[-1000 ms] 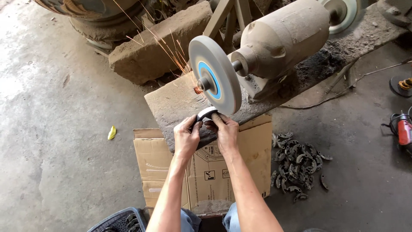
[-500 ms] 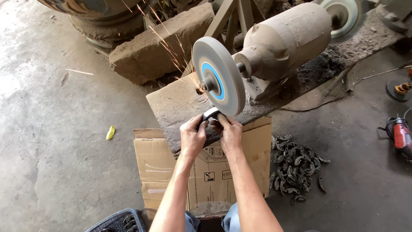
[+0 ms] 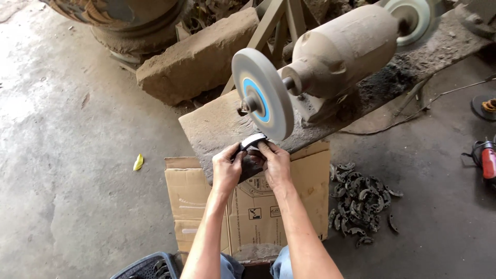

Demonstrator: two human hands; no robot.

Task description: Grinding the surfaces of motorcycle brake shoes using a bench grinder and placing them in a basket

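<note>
My left hand [image 3: 228,165] and my right hand [image 3: 275,163] both grip a small curved dark metal piece [image 3: 252,141] with a bright ground edge. I hold it just below the rim of the grey grinding wheel [image 3: 262,94] with a blue centre. The wheel sits on the left shaft end of a dusty bench grinder motor [image 3: 341,49], which stands on a long stone slab [image 3: 222,126]. No sparks are visible. A second wheel [image 3: 413,15] is on the motor's far end.
A cardboard box [image 3: 217,206] stands under my hands. A pile of several dark curved metal pieces [image 3: 361,204] lies on the concrete floor at right. A red power tool [image 3: 485,157] is at the right edge, a dark crate [image 3: 150,266] at bottom left, a stone block [image 3: 199,54] behind.
Sparks flew up to the left from the wheel one second ago and half a second ago. Now there are none, and the piece sits slightly lower, off the wheel's face.
</note>
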